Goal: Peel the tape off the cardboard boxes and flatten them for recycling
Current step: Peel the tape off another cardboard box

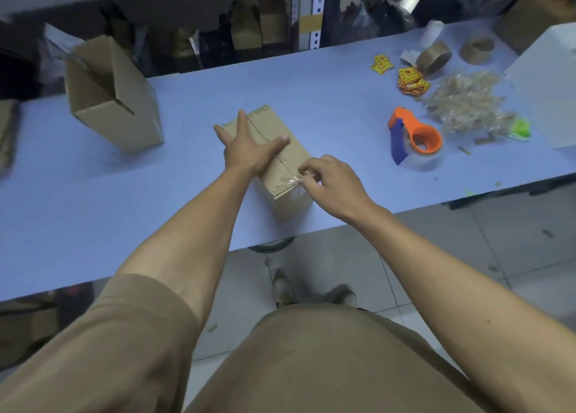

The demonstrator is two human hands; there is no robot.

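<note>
The sealed cardboard box (274,150) lies mid-worktop (93,213). Your left hand (249,146) presses flat on its top, fingers spread; your right hand (330,183) pinches the clear tape (296,179) at the near edge. An open box (112,97) stands left, a tape dispenser (416,138) right.

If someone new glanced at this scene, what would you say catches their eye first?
Probably the two hands at the table's middle: the left hand presses flat on the closed cardboard box while the right hand pinches clear tape at its near end. Next, the bright orange tape dispenser to the right, and the open box standing far left.
</note>
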